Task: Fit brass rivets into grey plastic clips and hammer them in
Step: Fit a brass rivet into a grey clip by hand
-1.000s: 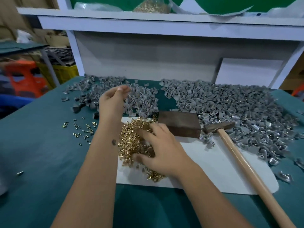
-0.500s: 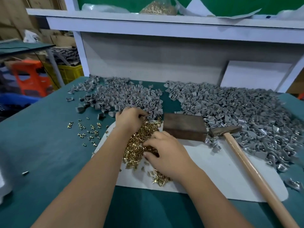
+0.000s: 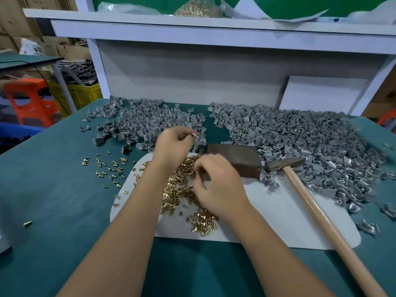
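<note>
Two hands are seen over the green tabletop [image 3: 53,189] in the head view: a grey clip [image 3: 194,135] is pinched in the grip of the left hand [image 3: 173,144] beside the left clip heap [image 3: 150,121], while the right hand [image 3: 218,187] is curled, fingertips together, over the brass rivets [image 3: 180,189]. The rivets are heaped on a white sheet [image 3: 267,211], where a dark block [image 3: 237,159] and a hammer [image 3: 310,206] are also laid, with a larger clip pile [image 3: 300,138] spread to the right.

Two bare forearms enter from the lower edge, no sleeves visible on either. Left hand [image 3: 173,144] and right hand [image 3: 218,185] carry no gloves, rings, watch or wristband. Fingernails appear short and unpainted where visible.
</note>
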